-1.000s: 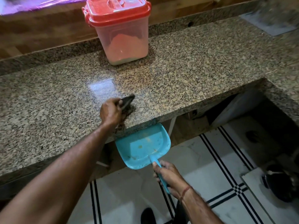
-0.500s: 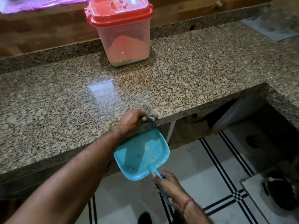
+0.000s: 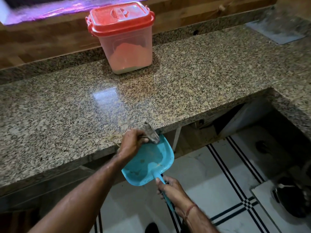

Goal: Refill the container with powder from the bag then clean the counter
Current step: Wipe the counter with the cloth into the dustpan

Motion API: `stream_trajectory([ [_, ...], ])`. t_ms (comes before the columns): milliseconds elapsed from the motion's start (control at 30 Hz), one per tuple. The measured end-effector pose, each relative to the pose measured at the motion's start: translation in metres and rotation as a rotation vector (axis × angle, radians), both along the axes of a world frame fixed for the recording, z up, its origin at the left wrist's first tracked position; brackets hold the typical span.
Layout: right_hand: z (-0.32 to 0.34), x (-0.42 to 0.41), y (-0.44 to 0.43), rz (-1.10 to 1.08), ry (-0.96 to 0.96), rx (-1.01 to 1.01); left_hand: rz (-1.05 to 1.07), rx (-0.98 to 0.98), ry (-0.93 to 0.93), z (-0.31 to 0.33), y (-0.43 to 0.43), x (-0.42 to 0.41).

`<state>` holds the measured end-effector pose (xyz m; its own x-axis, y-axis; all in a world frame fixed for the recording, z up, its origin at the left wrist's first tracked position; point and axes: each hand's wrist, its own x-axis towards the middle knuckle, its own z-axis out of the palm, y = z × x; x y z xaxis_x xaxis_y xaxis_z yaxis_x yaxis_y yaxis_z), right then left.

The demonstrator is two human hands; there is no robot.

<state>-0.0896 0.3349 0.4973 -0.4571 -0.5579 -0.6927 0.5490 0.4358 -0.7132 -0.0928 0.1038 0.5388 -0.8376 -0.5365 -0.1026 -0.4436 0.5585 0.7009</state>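
A clear container (image 3: 125,47) with a red lid stands at the back of the granite counter (image 3: 193,78), partly filled with orange powder. My left hand (image 3: 133,142) grips a grey cloth (image 3: 150,132) at the counter's front edge, its end hanging over a blue dustpan (image 3: 151,163). My right hand (image 3: 170,189) holds the dustpan's handle just below the counter edge. Yellowish crumbs lie in the pan, and a thin line of powder (image 3: 115,137) sits on the counter left of my left hand. No bag is in view.
A wooden wall strip (image 3: 185,12) runs behind the counter. The counter turns a corner at the right (image 3: 292,98). Below is a white tiled floor (image 3: 210,190) with dark stripes. A dark object (image 3: 289,197) lies on the floor at the right.
My left hand has dragged the cloth from the counter's middle to its front edge and over the dustpan. The dustpan has stayed under the edge in my right hand.
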Motion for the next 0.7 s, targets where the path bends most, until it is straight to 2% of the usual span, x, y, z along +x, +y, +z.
stream_trajectory([
  [133,0.002,-0.001,-0.001,0.008,0.005,0.008,0.184,0.162,0.125,0.012,-0.021,0.0],
  [233,-0.004,-0.002,-0.004,-0.001,0.006,-0.009,0.276,0.107,0.195,0.019,-0.043,-0.013],
  [333,-0.009,-0.001,-0.003,-0.002,0.007,-0.004,0.236,0.072,0.137,0.008,-0.036,-0.027],
  [467,-0.007,0.002,-0.003,0.01,0.013,0.019,0.066,-0.108,0.056,-0.014,-0.001,-0.021],
  [567,-0.005,0.006,-0.005,0.014,0.02,0.035,-0.072,-0.11,-0.014,-0.024,0.018,0.0],
  [633,-0.004,0.009,-0.005,0.037,0.033,0.039,-0.042,-0.034,-0.05,-0.03,0.021,0.018],
  [700,-0.003,0.012,-0.006,0.078,0.03,0.039,0.113,0.05,-0.066,-0.035,0.019,0.037],
])
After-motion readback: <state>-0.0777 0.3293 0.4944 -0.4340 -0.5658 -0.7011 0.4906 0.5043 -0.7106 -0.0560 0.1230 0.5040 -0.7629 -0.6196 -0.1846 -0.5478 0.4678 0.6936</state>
